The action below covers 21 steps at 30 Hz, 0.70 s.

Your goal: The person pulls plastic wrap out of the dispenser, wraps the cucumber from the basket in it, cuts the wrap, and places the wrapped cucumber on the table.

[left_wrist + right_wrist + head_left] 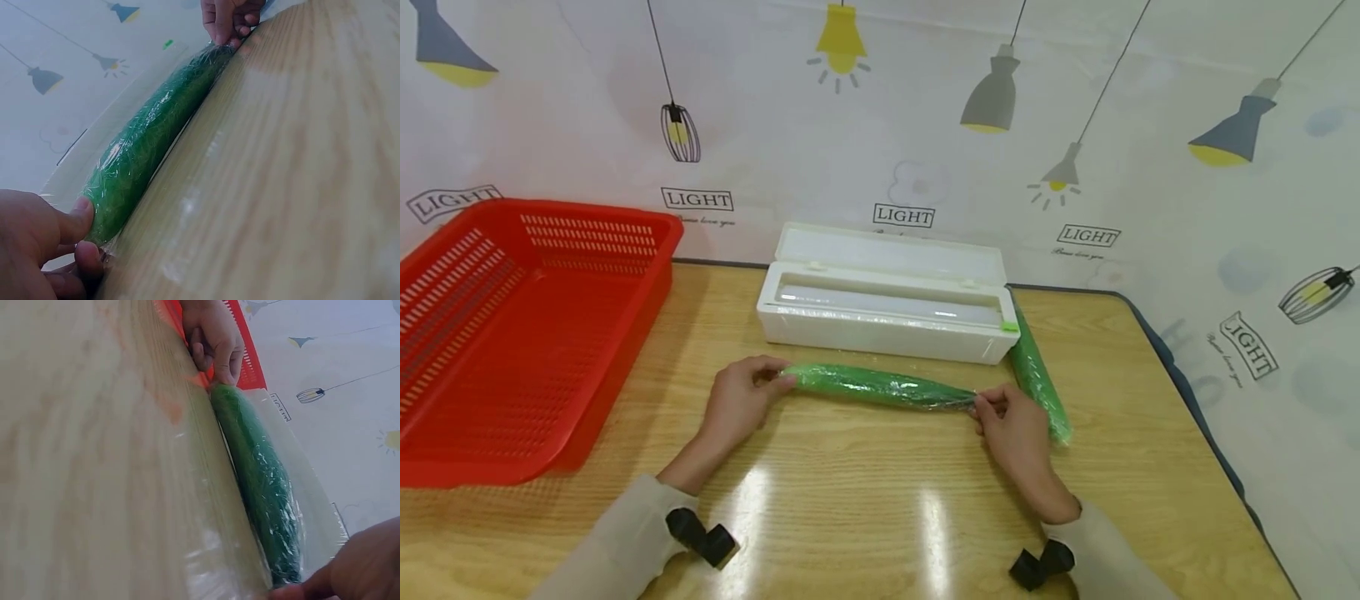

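Observation:
A long green cucumber (880,387) lies crosswise in front of me on the table, wrapped in shiny clear film. At its paler left end, my left hand (737,402) pinches the tip between thumb and fingers. My right hand (1017,432) pinches the gathered film at the darker right end. Crinkles in the wrap (147,128) show along the cucumber in the left wrist view. Just behind it stands a white cling film dispenser (880,335) with its lid raised and a roll inside. Another wrapped cucumber (1040,379) lies slanted beside the dispenser, close to my right hand.
A large red plastic basket (617,333) with slotted walls stands on the left side of the wooden table (850,508). Behind the table hangs a white cloth (760,100) printed with lamps. A dark edge (1187,392) borders the table's right side.

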Motion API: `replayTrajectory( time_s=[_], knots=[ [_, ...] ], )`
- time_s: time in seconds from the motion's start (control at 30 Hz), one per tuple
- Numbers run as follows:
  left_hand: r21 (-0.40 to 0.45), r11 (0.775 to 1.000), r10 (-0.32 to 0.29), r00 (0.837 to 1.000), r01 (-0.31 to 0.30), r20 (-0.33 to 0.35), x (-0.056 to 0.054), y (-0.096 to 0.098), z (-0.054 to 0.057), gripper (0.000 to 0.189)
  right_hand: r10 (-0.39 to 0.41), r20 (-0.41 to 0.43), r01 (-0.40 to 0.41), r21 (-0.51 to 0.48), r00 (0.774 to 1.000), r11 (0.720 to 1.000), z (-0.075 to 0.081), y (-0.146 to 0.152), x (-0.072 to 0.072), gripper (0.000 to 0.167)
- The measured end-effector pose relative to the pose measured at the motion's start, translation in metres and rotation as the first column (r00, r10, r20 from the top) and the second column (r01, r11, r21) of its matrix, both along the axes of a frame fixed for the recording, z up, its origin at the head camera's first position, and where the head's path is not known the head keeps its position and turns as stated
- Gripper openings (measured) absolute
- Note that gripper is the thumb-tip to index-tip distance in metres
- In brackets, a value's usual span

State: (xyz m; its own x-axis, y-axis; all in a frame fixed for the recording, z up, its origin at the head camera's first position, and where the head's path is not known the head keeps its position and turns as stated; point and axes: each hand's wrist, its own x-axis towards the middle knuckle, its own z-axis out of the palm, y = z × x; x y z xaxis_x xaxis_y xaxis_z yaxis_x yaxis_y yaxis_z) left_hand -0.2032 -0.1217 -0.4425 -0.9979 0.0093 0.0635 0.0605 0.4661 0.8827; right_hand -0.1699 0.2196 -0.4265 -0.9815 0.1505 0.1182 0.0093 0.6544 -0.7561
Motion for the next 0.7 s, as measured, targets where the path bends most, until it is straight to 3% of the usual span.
replayTrajectory(
  time_s=[0.17,0.3,0.4,0.53,0.7],
  knots=[
    [0.021,1.000,-0.006,1.000,0.005,0.025,-0.001,-0.001,0.001,0.031,0.022,-0.004,-0.021,0.096,1.000,0.995,0.015,0.004,0.000,0.011],
    [0.035,0.999,-0.012,0.999,0.010,0.035,-0.001,-0.001,0.000,0.031,0.037,-0.107,-0.028,0.080,0.994,0.996,0.030,0.014,-0.005,0.022],
    [0.035,0.999,-0.023,0.999,0.022,0.031,-0.001,-0.002,-0.001,0.031,0.037,-0.217,-0.025,0.058,0.976,0.998,0.034,0.020,-0.017,0.037],
    [0.022,0.999,-0.046,0.999,0.046,0.016,-0.003,-0.004,0.000,0.027,0.034,-0.272,-0.023,0.044,0.962,0.999,0.032,0.023,-0.039,0.055],
    [0.025,0.997,-0.077,0.997,0.077,0.016,-0.005,-0.006,0.000,0.022,0.054,-0.321,-0.033,0.070,0.945,0.997,0.030,0.025,-0.057,0.059]
  ],
)
